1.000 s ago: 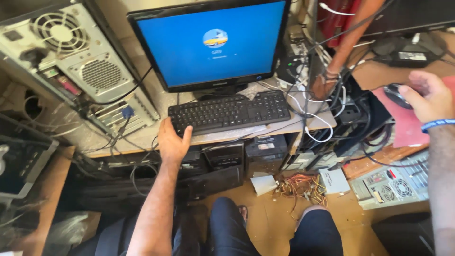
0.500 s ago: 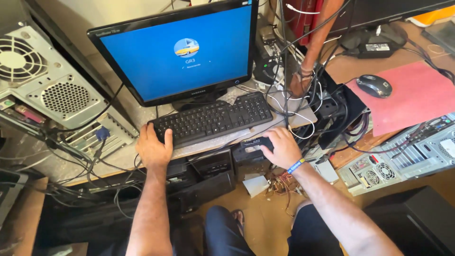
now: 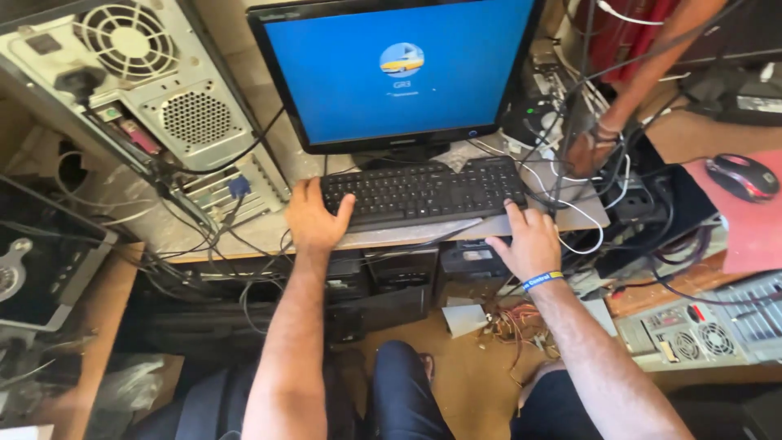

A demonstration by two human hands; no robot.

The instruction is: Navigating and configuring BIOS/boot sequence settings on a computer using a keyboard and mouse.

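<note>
Head view, seated at low table (image 3: pixel 244 244).

Left hand (image 3: pixel 314 220): lies flat at the left end of the flat black plastic keyboard (image 3: pixel 419 191). Fingers spread and open, gripping nothing; the thumb touches the keyboard's left edge, the palm is on the table just left of the keys.

Right hand (image 3: pixel 533 240): at the keyboard's right front corner, blue wristband (image 3: pixel 542 279) on the wrist. Fingers loosely open, tips on or just at the corner; nothing gripped. A tangle of white and black cables (image 3: pixel 586 179) lies just beyond these fingertips.

Keyboard position: between the two hands, lying across the front of the table, directly in front of the black-framed flat monitor (image 3: pixel 395 73), which shows a blue screen with a round picture in the middle.

Left of the left fingers: an open grey metal computer case (image 3: pixel 138 90), tilted, rear fan grille and ports showing. Well to the right of the right fingers: a black computer mouse (image 3: pixel 741 175) on a red mat (image 3: pixel 753 236).

Progress, as judged: the machine is powered and at a blue waiting screen; both hands are at the keyboard's ends, not on the keys. Nothing appears typed yet.
</note>
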